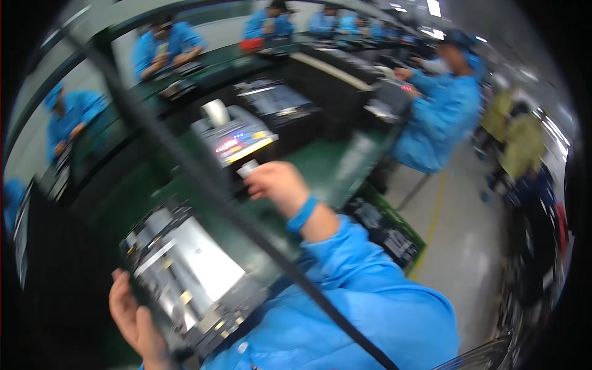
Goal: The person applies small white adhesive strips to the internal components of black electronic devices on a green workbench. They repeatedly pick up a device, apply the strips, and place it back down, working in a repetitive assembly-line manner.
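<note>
My right hand [280, 186], with a blue wristband, pinches a small white piece [248, 168] between thumb and fingers. It is just in front of a grey benchtop machine [237, 139] with a red lit display, a yellow strip along its front and a white roll on top. Whether the piece still touches the machine is blurred. On the bench close to me lies a metal fixture [203, 256] with a bright silver plate and several small gold-coloured parts. My left hand [132, 317] is beside the fixture's left edge, fingers stretched out, holding nothing visible.
Behind the machine sits another dark unit [277, 100] on the green bench [320, 160]. A green-edged crate [385, 231] of dark parts stands below right. A co-worker in blue [441, 111] sits at the right; others line the far bench. A dark bar [216, 200] crosses the view.
</note>
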The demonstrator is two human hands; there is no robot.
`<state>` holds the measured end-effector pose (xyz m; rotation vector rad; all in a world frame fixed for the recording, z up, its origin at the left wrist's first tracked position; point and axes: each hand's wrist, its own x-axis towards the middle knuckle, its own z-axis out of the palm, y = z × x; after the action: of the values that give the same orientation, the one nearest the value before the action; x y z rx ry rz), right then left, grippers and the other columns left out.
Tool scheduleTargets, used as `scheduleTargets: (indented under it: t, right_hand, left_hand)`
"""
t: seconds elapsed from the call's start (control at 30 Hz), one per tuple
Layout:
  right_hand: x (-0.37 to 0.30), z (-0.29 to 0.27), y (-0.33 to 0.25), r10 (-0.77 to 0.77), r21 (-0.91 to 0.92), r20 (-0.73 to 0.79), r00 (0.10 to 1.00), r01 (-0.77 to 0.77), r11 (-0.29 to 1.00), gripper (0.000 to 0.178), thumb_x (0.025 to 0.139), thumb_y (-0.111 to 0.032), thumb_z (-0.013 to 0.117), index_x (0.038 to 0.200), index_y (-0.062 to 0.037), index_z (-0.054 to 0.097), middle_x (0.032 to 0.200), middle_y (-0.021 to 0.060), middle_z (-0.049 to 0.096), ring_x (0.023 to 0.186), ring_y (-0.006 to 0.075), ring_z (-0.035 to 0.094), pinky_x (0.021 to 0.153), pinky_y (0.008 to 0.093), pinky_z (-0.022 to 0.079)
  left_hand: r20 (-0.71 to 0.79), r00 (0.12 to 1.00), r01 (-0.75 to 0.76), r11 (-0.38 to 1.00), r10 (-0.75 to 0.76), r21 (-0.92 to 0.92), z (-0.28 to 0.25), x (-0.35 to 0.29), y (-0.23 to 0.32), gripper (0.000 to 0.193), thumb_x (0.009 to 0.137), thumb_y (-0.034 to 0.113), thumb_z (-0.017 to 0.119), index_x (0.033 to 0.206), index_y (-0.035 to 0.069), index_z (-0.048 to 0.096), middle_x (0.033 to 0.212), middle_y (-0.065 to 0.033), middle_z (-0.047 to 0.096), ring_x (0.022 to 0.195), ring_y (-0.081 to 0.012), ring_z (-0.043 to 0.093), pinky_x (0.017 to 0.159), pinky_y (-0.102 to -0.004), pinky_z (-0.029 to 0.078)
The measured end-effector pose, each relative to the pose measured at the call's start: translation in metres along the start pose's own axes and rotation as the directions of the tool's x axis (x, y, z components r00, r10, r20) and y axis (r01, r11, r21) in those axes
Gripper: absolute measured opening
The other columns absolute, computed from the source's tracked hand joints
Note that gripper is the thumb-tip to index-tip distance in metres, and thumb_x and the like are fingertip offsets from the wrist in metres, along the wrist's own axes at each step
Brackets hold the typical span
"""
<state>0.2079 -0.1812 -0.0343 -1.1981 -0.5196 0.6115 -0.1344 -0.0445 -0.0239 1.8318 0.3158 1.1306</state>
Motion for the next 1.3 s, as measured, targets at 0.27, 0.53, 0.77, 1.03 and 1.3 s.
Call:
scheduleTargets:
  t: [0.27, 0.53, 0.77, 1.03, 1.3]
  right_hand:
    - [-0.086, 0.066, -0.03, -0.391, -0.442, 0.583, 0.713, 0.681, 0.584, 0.017, 0.08, -0.022, 0.063, 0.074, -0.0061, 0.063, 0.068, 0.0114, 0.06, 0.066, 0.0296, 0.06, 0.059, 0.0404, 0.045]
    - [-0.103, 0.111, -0.04, -0.297, -0.455, 0.722, 0.625, 0.752, 0.477, 0.02, 0.071, -0.027, 0.065, 0.065, -0.0088, 0.059, 0.065, 0.0103, 0.059, 0.063, 0.0326, 0.058, 0.055, 0.0418, 0.044]
    - [-0.1, 0.105, -0.04, -0.258, -0.464, 0.64, 0.724, 0.631, 0.621, 0.02, 0.074, -0.018, 0.067, 0.091, -0.0075, 0.065, 0.071, 0.0096, 0.063, 0.065, 0.0271, 0.063, 0.058, 0.0363, 0.049]
    - [-0.084, 0.111, -0.048, -0.135, -0.38, 0.786, 0.603, 0.644, 0.664, 0.029, 0.077, -0.007, 0.071, 0.104, -0.0046, 0.061, 0.079, 0.0066, 0.067, 0.072, 0.0216, 0.066, 0.062, 0.0311, 0.051]
    - [-0.062, 0.106, -0.059, -0.115, -0.454, 0.634, 0.765, 0.488, 0.746, 0.025, 0.075, -0.002, 0.072, 0.095, -0.0012, 0.058, 0.081, 0.0089, 0.066, 0.072, 0.017, 0.065, 0.065, 0.0283, 0.051]
  left_hand:
    - [0.679, 0.699, -0.58, 0.731, 0.222, 0.358, -0.016, 0.068, -0.006, 0.038, 0.091, 0.029, 0.048, 0.112, -0.002, 0.048, 0.108, -0.0185, 0.048, 0.122, -0.0426, 0.038, 0.106, -0.0535, 0.021]
    - [0.589, 0.699, -0.607, 0.773, 0.406, 0.187, 0.036, 0.062, 0.052, 0.005, 0.08, 0.006, 0.065, 0.082, 0.007, 0.061, 0.074, -0.003, 0.064, 0.066, -0.0201, 0.06, 0.072, -0.0349, 0.049]
    - [0.507, 0.8, -0.508, 0.813, 0.323, 0.285, 0.017, 0.041, 0.025, 0.012, 0.076, 0.013, 0.063, 0.08, 0.002, 0.058, 0.08, -0.0105, 0.056, 0.098, -0.0348, 0.048, 0.092, -0.0475, 0.035]
    - [0.447, 0.843, -0.423, 0.882, 0.3, 0.207, 0.021, 0.047, 0.021, 0.019, 0.061, 0.015, 0.076, 0.079, 0.012, 0.071, 0.084, -0.0009, 0.064, 0.094, -0.0303, 0.054, 0.08, -0.0426, 0.037]
    - [0.075, 0.935, -0.326, 0.752, 0.348, 0.573, -0.011, 0.057, -0.002, 0.016, 0.059, 0.012, 0.069, 0.075, 0.008, 0.069, 0.088, -0.0098, 0.061, 0.094, -0.0349, 0.056, 0.086, -0.044, 0.044]
